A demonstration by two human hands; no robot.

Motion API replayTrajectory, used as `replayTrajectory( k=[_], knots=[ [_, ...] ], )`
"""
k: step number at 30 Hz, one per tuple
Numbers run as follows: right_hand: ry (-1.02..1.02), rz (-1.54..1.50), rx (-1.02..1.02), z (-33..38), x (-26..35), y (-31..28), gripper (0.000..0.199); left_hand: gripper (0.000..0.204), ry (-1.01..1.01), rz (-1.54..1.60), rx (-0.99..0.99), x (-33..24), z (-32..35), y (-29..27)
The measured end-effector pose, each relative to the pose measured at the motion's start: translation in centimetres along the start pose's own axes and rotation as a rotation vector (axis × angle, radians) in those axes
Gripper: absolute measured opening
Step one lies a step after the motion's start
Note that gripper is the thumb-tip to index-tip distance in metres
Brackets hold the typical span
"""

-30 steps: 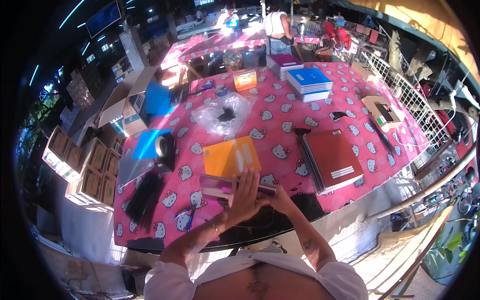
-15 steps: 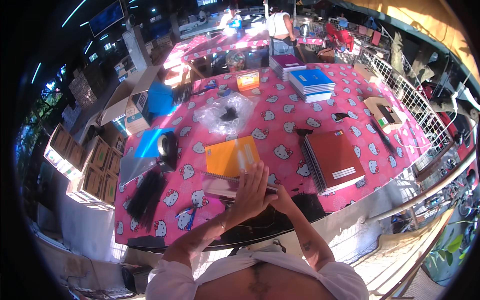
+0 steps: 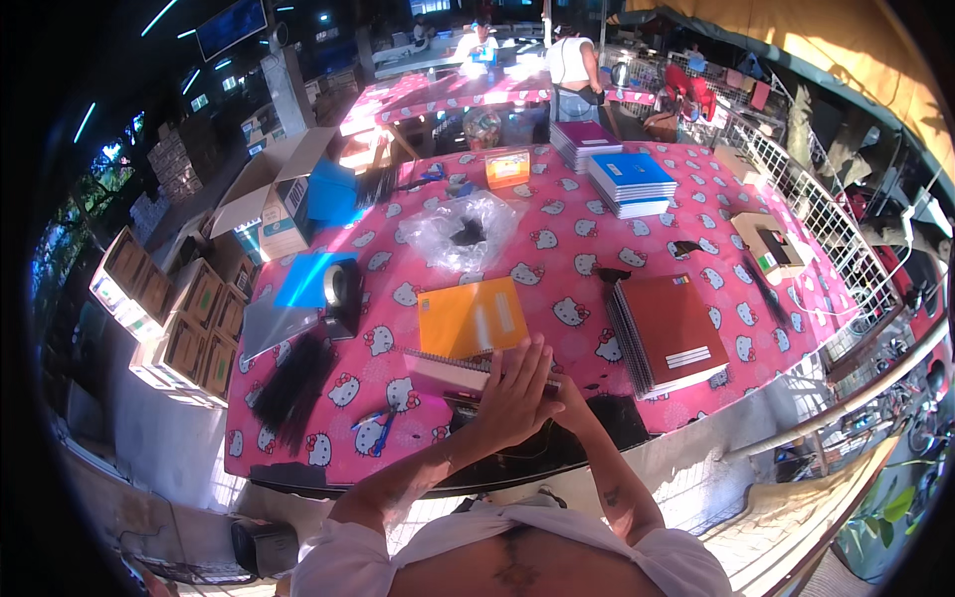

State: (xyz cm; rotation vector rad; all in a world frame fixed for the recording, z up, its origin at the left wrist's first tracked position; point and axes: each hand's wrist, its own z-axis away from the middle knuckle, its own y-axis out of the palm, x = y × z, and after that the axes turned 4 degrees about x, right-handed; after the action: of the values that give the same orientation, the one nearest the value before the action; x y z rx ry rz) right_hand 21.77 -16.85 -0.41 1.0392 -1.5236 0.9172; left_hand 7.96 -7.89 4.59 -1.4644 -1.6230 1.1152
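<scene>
A spiral notebook with an orange cover point(image 3: 473, 316) lies at the near middle of the table, its coil running along the side toward me. Below the coil, a pale block of page edges point(image 3: 443, 374) faces me. My left hand point(image 3: 512, 398) presses on the coil side with fingers stretched out and close together. At the notebook's right end, my right hand point(image 3: 573, 410) is closed around the corner; the left hand hides part of its fingers. To the right sits a stack of brown-red spiral notebooks point(image 3: 668, 333).
Black coil wires point(image 3: 296, 388), a tape dispenser point(image 3: 341, 298) and blue-handled pliers point(image 3: 376, 433) lie left. Crumpled clear plastic point(image 3: 463, 234) is beyond the notebook. Blue notebooks point(image 3: 634, 184) and purple notebooks point(image 3: 584, 144) are stacked at the back. Cartons point(image 3: 189, 328) stand off the left edge.
The whole view has shifted slightly, so the table sits lower in it. Both hands stay at the orange notebook, the left one a little farther right along the coil side.
</scene>
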Motion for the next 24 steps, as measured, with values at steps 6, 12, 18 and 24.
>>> replayTrajectory(
  k=[6,12,18,24],
  knots=[
    [-0.084,0.094,0.060,0.9,-0.4,0.0,0.038,0.079,-0.038,0.298,-0.005,-0.9,6.2,1.9],
    [0.225,0.407,-0.323,6.8,-0.3,3.5,0.044,0.065,-0.616,0.412,-0.168,10.3,12.1,-0.6],
    [-0.034,0.262,-0.354,8.8,1.1,11.6,0.050,0.074,-0.874,0.071,0.304,16.6,24.1,1.7],
    [-0.078,1.072,-0.216,3.2,0.3,13.8,0.057,0.065,-0.757,0.114,0.124,17.0,24.7,2.1]
  ],
)
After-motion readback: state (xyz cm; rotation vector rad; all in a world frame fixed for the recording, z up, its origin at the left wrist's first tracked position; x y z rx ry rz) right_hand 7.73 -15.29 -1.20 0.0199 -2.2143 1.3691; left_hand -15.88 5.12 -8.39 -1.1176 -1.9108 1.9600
